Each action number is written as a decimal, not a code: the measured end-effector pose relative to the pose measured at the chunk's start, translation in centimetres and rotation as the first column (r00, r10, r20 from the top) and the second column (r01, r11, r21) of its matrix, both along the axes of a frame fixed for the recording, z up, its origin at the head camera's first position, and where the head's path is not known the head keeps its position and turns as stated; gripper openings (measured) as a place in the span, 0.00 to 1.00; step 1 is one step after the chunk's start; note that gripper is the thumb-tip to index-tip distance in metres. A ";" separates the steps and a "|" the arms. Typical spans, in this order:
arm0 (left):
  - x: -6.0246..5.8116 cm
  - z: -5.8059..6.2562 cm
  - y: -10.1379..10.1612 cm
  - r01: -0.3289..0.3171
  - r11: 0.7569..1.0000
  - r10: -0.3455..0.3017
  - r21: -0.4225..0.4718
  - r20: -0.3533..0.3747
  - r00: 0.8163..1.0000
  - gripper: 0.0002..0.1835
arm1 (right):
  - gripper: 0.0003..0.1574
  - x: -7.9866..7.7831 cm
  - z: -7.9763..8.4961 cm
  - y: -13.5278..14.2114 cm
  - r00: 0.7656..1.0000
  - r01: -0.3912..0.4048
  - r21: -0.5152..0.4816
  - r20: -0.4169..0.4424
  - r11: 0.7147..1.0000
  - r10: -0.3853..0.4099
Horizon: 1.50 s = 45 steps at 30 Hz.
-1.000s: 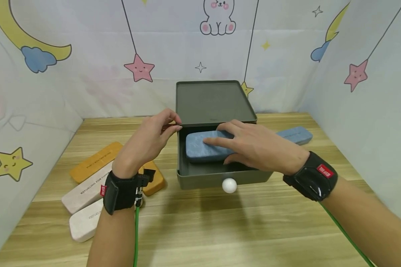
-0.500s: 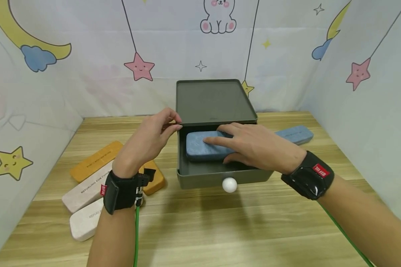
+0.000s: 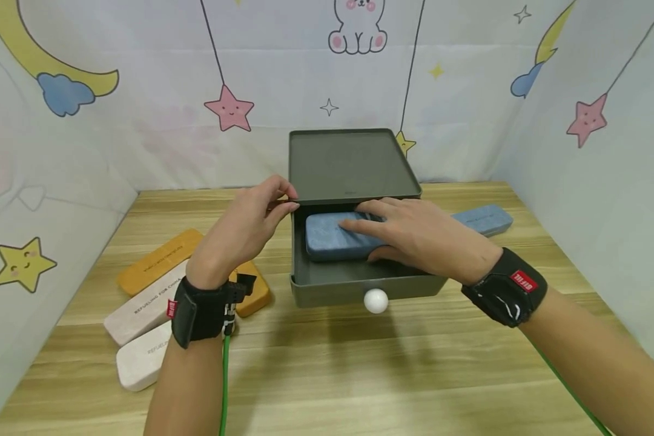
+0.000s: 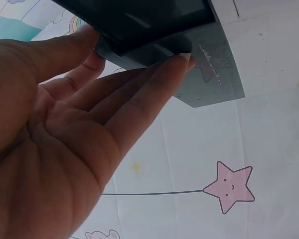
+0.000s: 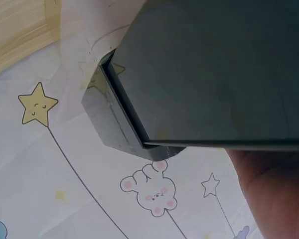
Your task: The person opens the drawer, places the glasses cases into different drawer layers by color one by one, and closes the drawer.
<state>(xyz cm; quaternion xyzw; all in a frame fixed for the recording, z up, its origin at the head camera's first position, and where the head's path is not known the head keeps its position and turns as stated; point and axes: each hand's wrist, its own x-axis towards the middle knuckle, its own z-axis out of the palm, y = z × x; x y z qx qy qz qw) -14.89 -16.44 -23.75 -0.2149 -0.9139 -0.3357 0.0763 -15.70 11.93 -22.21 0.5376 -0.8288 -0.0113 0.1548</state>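
A grey drawer box (image 3: pixel 354 163) stands on the table with its drawer (image 3: pixel 327 295) pulled out toward me, a round white knob (image 3: pixel 376 301) on its front. Inside the drawer lies a blue glasses case (image 3: pixel 323 242). My right hand (image 3: pixel 419 236) reaches over the drawer's right side and holds this case, index finger on top, thumb at its near side. With thumb and fingers my left hand (image 3: pixel 240 227) pinches the box's front left corner; the left wrist view shows the corner between them. In the right wrist view the grey drawer (image 5: pixel 229 74) hides most of the right hand.
At the left lie orange glasses cases (image 3: pixel 158 260) and white ones (image 3: pixel 142 312), partly behind the left forearm. Another blue case (image 3: pixel 485 219) lies at the right, behind the right hand. Printed cloth walls (image 3: pixel 169 145) enclose the table. Green cables (image 3: pixel 225 387) run along both forearms.
The right index fingertip has slid slightly to the right on the blue case. The left hand keeps its pinch on the box, and the drawer stays pulled out.
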 end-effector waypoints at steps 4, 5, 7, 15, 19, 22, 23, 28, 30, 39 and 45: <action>-0.1 -0.1 0.0 -0.006 1.000 0.006 -0.004 0.006 1.000 0.09 | 0.36 0.3 0.4 0.1 1.000 -0.008 -0.012 -0.020 1.000 0.008; -0.1 -0.1 0.0 -0.007 1.000 0.007 -0.006 0.007 1.000 0.09 | 0.35 0.4 0.5 0.2 1.000 -0.011 -0.016 -0.024 1.000 0.011; -0.1 -0.1 0.1 -0.007 1.000 0.007 -0.006 0.009 1.000 0.09 | 0.32 0.5 0.7 0.3 0.999 -0.017 -0.020 -0.035 1.000 0.017; -0.2 -0.1 0.1 -0.006 1.000 0.006 -0.005 0.007 1.000 0.09 | 0.25 0.9 0.6 0.6 0.998 0.003 0.017 -0.055 1.000 -0.002; -0.2 -0.2 0.1 -0.005 1.000 0.005 -0.009 0.004 1.000 0.09 | 0.20 0.9 0.5 0.5 0.999 0.028 0.011 -0.035 1.000 -0.028; -0.1 -0.2 0.0 -0.004 1.000 0.004 -0.002 0.001 1.000 0.09 | 0.16 0.8 0.6 0.5 0.999 0.037 0.012 -0.035 0.999 -0.036; -0.1 -0.2 0.0 -0.004 1.000 0.004 -0.002 0.000 1.000 0.09 | 0.15 0.8 0.6 0.4 0.999 0.037 0.013 -0.039 0.999 -0.037; 0.0 -0.1 -0.1 -0.007 1.000 0.007 0.003 -0.006 1.000 0.08 | 0.17 0.6 0.7 0.3 0.998 0.040 0.009 -0.046 0.999 -0.040; 0.1 -0.1 -0.1 -0.008 1.000 0.008 0.004 -0.003 1.000 0.09 | 0.17 0.5 0.7 0.3 0.998 0.045 -0.003 -0.038 0.999 -0.045; 0.1 0.0 0.0 -0.012 1.000 0.012 -0.006 -0.009 1.000 0.08 | 0.16 0.1 0.6 0.0 0.997 0.068 -0.038 -0.040 0.997 -0.069; 0.0 0.0 0.1 -0.008 1.000 0.008 -0.008 -0.011 1.000 0.10 | 0.14 -0.3 0.7 -0.1 0.995 0.084 -0.037 -0.054 0.996 -0.086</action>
